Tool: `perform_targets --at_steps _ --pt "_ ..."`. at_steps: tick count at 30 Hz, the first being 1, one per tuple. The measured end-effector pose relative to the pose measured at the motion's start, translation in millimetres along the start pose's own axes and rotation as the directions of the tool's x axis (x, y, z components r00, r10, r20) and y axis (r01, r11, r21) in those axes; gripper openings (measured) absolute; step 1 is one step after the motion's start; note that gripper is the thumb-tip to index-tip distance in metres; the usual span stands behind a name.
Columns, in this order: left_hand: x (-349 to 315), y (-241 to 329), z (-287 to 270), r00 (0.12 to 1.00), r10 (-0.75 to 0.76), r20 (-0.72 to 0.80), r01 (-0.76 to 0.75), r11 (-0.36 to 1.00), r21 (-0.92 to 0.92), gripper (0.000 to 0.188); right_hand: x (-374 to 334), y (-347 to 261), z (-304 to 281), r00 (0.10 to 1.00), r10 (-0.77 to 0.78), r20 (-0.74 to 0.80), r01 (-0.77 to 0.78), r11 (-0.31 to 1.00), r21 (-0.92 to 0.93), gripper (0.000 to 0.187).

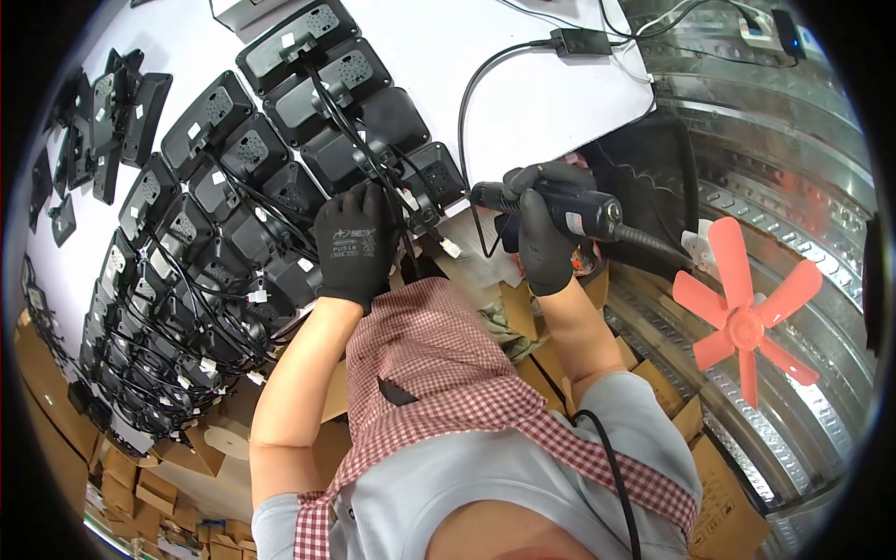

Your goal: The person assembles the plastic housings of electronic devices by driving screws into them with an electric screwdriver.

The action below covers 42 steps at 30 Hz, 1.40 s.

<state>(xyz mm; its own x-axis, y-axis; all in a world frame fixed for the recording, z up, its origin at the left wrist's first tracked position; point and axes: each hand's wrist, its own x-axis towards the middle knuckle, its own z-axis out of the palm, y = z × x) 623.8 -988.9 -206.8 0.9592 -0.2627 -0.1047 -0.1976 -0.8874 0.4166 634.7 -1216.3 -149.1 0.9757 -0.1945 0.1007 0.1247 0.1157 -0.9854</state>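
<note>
My right hand [546,229], in a black glove, is closed around a black corded electric screwdriver [583,213]. The tool lies nearly level, its front end to the left beside the nearest black housing [437,177]. My left hand [355,245], also gloved, rests at the near edge of the rows of housings, against dark cables. Its fingers are bent and pressed together; black parts merge with the glove, so what they grip is hidden. Just right of this hand, black leads end in a white connector [451,247].
Rows of black housings with cables [215,196] cover the left of the white table [541,112]. A black power adapter [581,43] lies far right with its cord looping nearer. A pink fan [744,329] stands right. Cardboard boxes [723,495] lie below.
</note>
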Motion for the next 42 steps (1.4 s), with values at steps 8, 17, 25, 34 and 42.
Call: perform_targets --at_steps 8,17,25,34,42 --pt "0.9 -0.8 0.5 1.0 0.005 -0.005 -0.005 1.0 -0.014 0.062 -0.3 3.8 10.8 0.997 -0.04 0.059 0.038 0.998 0.047 0.035" --pt "0.3 -3.0 -5.0 0.999 0.014 -0.033 -0.015 1.0 -0.02 0.056 -2.6 15.1 16.0 0.947 -0.167 0.273 0.21 0.968 -0.14 0.032" --pt "-1.0 -7.5 -1.9 1.0 0.009 -0.029 -0.01 1.0 -0.007 0.057 27.2 -27.3 22.4 0.915 0.333 0.229 -0.261 0.92 -0.293 0.025" --pt "-1.9 -10.3 -10.1 1.0 0.018 0.02 -0.018 1.0 -0.013 0.042 157.8 -41.4 198.9 0.946 -0.278 0.165 0.246 0.95 0.193 0.03" --pt "53.3 -58.9 -91.0 0.977 -0.062 -0.204 -0.001 0.955 -0.296 0.041 236.6 19.6 277.6 0.935 -0.354 0.018 0.345 0.921 0.179 0.019"
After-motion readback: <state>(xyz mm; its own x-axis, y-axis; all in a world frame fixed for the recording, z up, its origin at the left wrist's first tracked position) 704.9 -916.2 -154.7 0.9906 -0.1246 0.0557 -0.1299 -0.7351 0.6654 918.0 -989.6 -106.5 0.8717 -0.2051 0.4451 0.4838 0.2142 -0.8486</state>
